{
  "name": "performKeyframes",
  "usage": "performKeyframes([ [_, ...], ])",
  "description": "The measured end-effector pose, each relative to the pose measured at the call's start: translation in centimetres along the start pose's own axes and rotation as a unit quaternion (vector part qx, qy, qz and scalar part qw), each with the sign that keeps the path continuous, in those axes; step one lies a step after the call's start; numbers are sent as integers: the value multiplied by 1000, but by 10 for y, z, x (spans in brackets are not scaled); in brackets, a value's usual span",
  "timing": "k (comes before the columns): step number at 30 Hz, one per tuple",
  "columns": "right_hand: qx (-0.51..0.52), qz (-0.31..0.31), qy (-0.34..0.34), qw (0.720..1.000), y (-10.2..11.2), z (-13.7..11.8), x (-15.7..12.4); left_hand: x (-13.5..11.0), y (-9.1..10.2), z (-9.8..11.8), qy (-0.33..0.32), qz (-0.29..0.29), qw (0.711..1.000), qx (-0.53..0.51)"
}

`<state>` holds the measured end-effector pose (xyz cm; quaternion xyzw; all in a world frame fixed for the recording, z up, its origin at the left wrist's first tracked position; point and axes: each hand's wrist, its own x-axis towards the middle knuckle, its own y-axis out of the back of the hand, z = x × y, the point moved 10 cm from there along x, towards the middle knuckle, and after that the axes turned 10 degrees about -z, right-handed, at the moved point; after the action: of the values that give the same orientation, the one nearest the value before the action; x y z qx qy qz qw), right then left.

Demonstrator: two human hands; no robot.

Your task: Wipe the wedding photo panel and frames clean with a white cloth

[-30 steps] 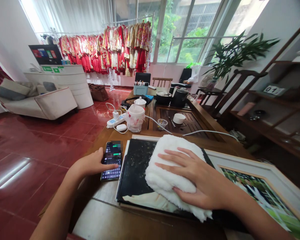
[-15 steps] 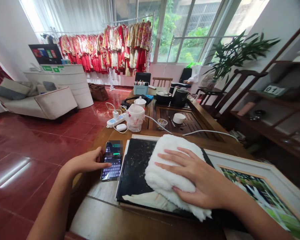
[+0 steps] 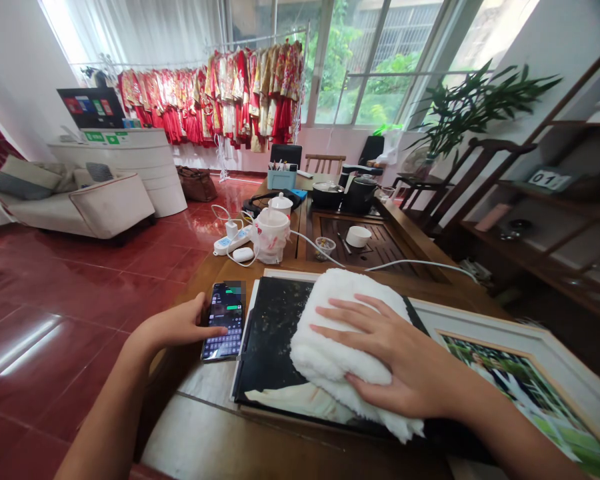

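Note:
My left hand (image 3: 175,325) is closed round the left side of a smartphone (image 3: 221,343), its thumb stretched over the lit on-screen keyboard. Green message bubbles show higher on the screen. Fingers behind the phone are partly hidden. Flat on a folded white fluffy towel (image 3: 325,293) lies my right hand (image 3: 380,347), fingers spread. Under the towel is a dark, glossy picture panel (image 3: 270,333) with pale cloth pictured near its lower edge; the towel covers much of it. To the right, partly behind my forearm, a white-framed photo (image 3: 520,380) lies on the table.
On the wooden table (image 3: 220,433), a plastic-wrapped cup (image 3: 272,237), a power strip (image 3: 230,241) and a white earbud case (image 3: 243,255) stand beyond the panel. A white cable (image 3: 405,264) crosses before a tea tray (image 3: 395,250) holding a white bowl (image 3: 359,237). Shelves (image 3: 545,253) stand right.
My left thumb has slid slightly to the right across the phone's keyboard. My right hand and the towel look unmoved.

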<state>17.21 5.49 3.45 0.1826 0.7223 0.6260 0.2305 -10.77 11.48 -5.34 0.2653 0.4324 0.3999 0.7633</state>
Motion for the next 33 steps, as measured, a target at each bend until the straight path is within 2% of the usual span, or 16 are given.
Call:
performKeyframes([
  [14,-10,0,-6,1000,-1,1,0,2,-1,0,-10,13,1000,9],
  [27,-6,5,-4,1000,0,0,0,3,-1,2,17,26,999,23],
  [33,-10,8,-5,1000,1,0,0,6,-3,0,26,53,997,41],
])
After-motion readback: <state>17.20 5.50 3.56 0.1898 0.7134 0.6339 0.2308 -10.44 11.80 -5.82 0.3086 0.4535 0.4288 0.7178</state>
